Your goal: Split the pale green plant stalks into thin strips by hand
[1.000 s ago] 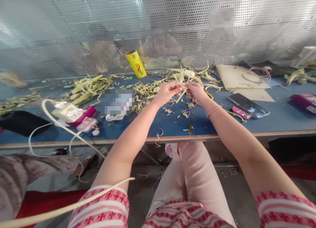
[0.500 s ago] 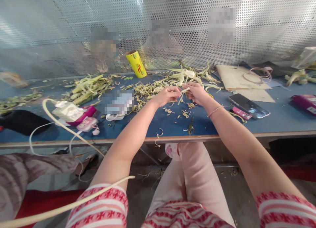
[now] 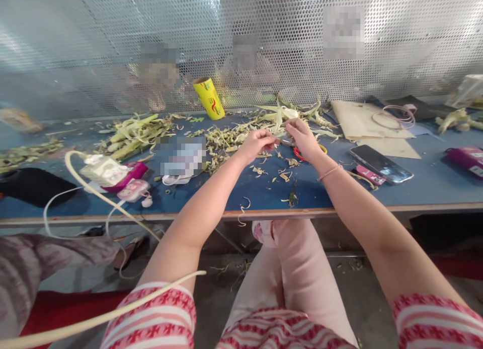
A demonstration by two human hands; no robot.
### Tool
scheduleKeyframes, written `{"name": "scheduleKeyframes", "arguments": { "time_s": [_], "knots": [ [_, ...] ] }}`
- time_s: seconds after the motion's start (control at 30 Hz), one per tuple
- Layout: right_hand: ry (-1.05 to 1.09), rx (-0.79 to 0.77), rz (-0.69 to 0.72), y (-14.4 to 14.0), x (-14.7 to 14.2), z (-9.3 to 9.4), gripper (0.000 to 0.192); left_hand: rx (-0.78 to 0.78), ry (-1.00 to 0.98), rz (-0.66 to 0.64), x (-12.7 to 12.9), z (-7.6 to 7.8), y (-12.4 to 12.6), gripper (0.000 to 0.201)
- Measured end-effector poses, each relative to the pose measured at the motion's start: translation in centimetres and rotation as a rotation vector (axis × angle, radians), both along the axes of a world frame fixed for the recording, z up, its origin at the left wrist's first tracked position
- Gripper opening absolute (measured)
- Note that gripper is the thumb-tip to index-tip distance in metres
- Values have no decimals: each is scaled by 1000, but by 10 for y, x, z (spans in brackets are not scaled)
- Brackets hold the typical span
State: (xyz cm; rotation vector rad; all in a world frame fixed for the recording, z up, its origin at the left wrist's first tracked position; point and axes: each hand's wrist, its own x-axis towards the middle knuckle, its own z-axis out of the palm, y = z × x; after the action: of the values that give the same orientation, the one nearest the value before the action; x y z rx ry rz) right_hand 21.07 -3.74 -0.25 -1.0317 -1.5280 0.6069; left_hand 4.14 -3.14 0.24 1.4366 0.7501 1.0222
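Observation:
My left hand [image 3: 259, 143] is closed in a pinch over the table, its fingertips pointing right. What it grips, if anything, is too small to make out. Just beside it, my right hand [image 3: 301, 136] has its thumb and fingers drawn together close to the pile. Whatever lies between those fingertips is hidden. Below the right hand, scissors with red and yellow handles [image 3: 299, 154] rest on the table, partly covered by the wrist. Beyond both hands spreads a heap of pale green plant peelings [image 3: 241, 133], with a whitish leafy piece [image 3: 278, 118] on it.
Small scraps [image 3: 286, 177] litter the blue table [image 3: 249, 193]. A yellow tube [image 3: 210, 98] leans near the perforated metal wall. To the right lie a phone [image 3: 381, 163] and cardboard [image 3: 372, 120]; to the left, another stalk pile [image 3: 132, 135] and a corded pink-and-white device [image 3: 113, 172].
The pale strip formerly stretched between my hands no longer shows there. My right hand has lifted slightly up and away from the left, and the red scissor handle has come into view.

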Motion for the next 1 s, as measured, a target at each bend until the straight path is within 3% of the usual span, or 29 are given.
{"name": "scheduleKeyframes", "arguments": {
  "time_s": [0.07,0.13,0.3,0.6,0.8,1.0],
  "knots": [
    [-228,273,-163,-1,3,-2,17,-53,-75,36,-1,1,3,12],
    [-461,427,-160,-5,4,-4,27,-100,-151,39,-3,0,6,12],
    [-791,530,-44,-7,0,-9,26,-196,-250,21,-5,0,9,12],
    [-805,677,31,-6,-3,-11,20,-256,-206,-10,0,4,-1,15],
    [-669,659,-111,-5,-8,-12,20,-246,-165,57,2,3,1,10],
    [-618,620,27,3,-5,-13,21,-158,-76,76,4,-10,13,14]
  ]
}}
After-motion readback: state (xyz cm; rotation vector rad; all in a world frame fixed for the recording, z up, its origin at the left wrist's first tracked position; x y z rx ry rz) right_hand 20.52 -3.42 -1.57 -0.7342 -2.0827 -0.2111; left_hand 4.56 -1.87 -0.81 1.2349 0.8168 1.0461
